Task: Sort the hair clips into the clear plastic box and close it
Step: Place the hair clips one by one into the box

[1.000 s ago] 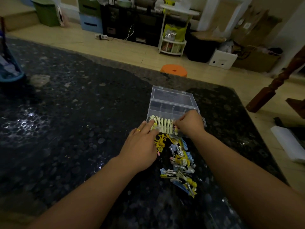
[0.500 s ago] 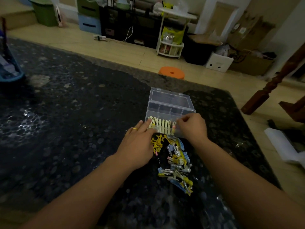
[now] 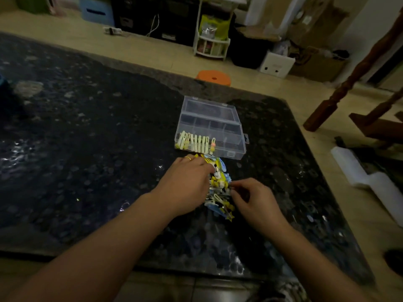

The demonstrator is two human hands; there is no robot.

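Head view: the clear box (image 3: 226, 136) lies open on the dark table (image 3: 87, 149), a row of pale clips (image 3: 195, 143) along its near edge. Just before the box sits the clip pile (image 3: 220, 188). The left hand (image 3: 185, 184) rests on the pile, grip unclear; the right hand (image 3: 255, 203) pinches clips at its right side.

Single head view, looking forward-down, close over dark table (image 3: 87, 149), room beyond.

Open box (image 3: 226, 125) on the table (image 3: 87, 149), clip pile (image 3: 219, 188) just before it, between both hands.
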